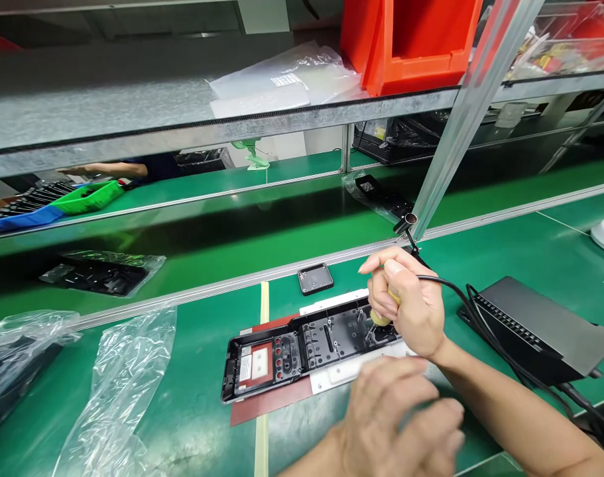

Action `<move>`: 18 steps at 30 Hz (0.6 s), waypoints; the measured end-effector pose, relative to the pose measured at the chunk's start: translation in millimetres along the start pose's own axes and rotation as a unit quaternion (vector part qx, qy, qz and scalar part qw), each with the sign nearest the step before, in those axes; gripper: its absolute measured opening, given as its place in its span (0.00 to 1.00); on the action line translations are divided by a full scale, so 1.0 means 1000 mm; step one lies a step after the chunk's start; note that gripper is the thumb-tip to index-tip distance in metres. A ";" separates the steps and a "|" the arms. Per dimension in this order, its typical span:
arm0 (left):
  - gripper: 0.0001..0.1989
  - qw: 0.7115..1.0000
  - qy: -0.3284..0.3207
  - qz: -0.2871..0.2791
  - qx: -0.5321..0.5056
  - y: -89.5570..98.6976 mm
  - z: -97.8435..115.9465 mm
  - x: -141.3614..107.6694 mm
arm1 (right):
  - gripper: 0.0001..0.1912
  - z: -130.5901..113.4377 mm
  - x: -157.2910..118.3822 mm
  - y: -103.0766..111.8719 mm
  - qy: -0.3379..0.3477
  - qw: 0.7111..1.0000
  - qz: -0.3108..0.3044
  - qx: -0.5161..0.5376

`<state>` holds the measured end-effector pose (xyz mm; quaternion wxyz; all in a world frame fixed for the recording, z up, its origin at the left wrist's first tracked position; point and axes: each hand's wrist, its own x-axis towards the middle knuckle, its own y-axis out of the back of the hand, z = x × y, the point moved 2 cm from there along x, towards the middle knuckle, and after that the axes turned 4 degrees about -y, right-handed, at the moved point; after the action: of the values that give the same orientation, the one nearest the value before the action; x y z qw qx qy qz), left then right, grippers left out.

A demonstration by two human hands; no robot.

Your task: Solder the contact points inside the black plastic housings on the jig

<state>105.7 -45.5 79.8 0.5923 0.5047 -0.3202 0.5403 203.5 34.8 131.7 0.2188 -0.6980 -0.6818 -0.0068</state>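
Note:
My right hand is wrapped round the yellow handle of a corded tool, held over the right end of a long black plastic housing. The tool's tip is hard to make out. The housing lies open side up on a white fixture with a reddish-brown plate under its left part. My left hand is nearer to me, just below the housing, blurred by motion, with its fingers apart and nothing seen in them.
A small black tray with tiny parts stands behind the housing. Clear plastic bags lie at left. A black device with cables sits at right. A metal post and shelf edge rise ahead. A person's arm shows far left.

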 end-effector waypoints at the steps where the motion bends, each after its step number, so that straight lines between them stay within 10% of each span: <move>1: 0.09 0.999 0.032 0.005 0.000 0.007 -0.007 0.003 | 0.14 0.000 0.000 0.000 0.000 1.000 -0.001 0.001; 8: 0.09 0.931 0.357 0.059 -0.040 0.029 -0.075 0.019 | 0.19 0.001 0.003 0.000 -0.008 1.000 -0.004 0.026; 18: 0.18 0.889 0.419 0.054 -0.178 0.015 -0.084 0.048 | 0.27 0.000 0.007 -0.004 -0.008 0.998 -0.018 0.053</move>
<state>87.6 47.6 104.3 0.7214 0.0993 -0.1597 0.6664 200.4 41.8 134.6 0.2501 -0.6734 -0.6950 0.0308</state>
